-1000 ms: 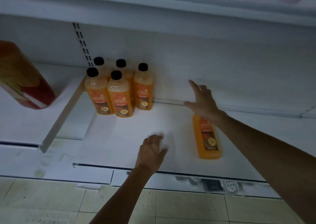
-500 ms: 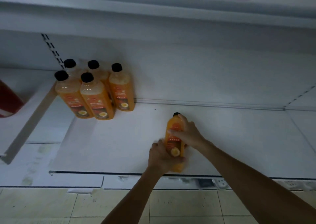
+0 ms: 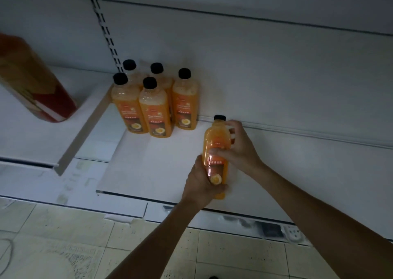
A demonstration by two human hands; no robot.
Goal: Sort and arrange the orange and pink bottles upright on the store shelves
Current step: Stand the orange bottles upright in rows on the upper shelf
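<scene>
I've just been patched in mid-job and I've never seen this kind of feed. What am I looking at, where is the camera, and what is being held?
There is no machine here: a person is working with bare hands. The single picture comes from a camera worn on their head. It looks forward and down, so both arms reach in from the bottom edge.

The white surface is a store shelf. At its back left stand five orange bottles, upright and close together, with black caps. Further left is a blurred red container. Below the shelf is tiled floor.

Both hands hold a sixth bottle, cap up, near the shelf's front. The left hand grips its lower part and the right hand grips its upper part. I cannot tell whether its base touches the shelf.
</scene>
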